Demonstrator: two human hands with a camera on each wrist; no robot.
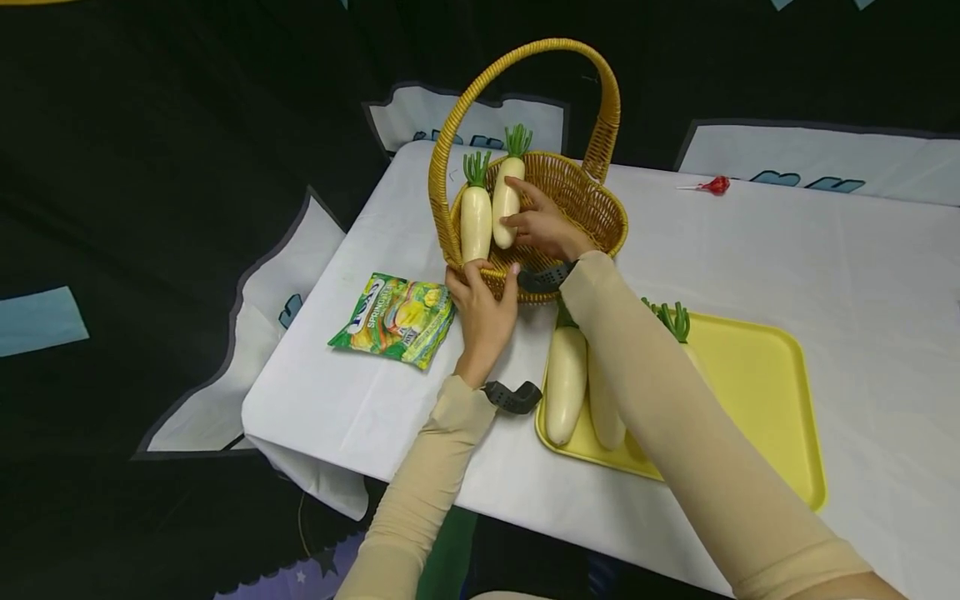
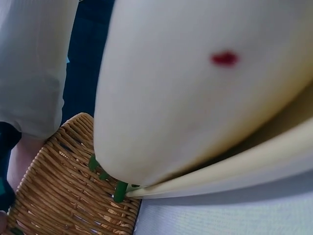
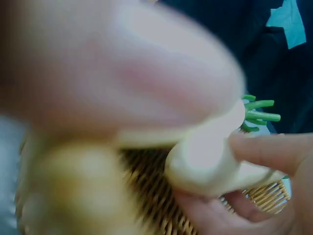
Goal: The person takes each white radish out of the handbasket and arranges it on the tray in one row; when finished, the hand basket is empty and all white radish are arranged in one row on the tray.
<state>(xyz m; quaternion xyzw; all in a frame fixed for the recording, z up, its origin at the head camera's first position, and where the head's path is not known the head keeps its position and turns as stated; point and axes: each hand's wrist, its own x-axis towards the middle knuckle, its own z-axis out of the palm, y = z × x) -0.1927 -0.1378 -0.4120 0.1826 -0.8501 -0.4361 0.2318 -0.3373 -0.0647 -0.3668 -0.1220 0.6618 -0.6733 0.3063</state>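
Observation:
A wicker basket point(image 1: 592, 204) with a tall arched handle stands at the table's far left. Inside it two white radishes with green stems lean side by side: a left radish point(image 1: 476, 223) and a right radish point(image 1: 507, 200). My right hand point(image 1: 546, 227) reaches over the basket and holds the right radish; the right wrist view shows fingers point(image 3: 269, 149) above and below that radish point(image 3: 203, 164). At the basket's near rim my left hand point(image 1: 486, 312) grips the edge. Up close in the left wrist view is another white radish point(image 2: 186, 88), with the basket point(image 2: 73, 181) behind.
A yellow tray point(image 1: 765, 392) lies at the near right, holding more radishes point(image 1: 566, 387) partly hidden by my right sleeve. Left of the basket rests a green candy bag point(image 1: 401, 317). A red lollipop point(image 1: 716, 185) lies near the table's back edge.

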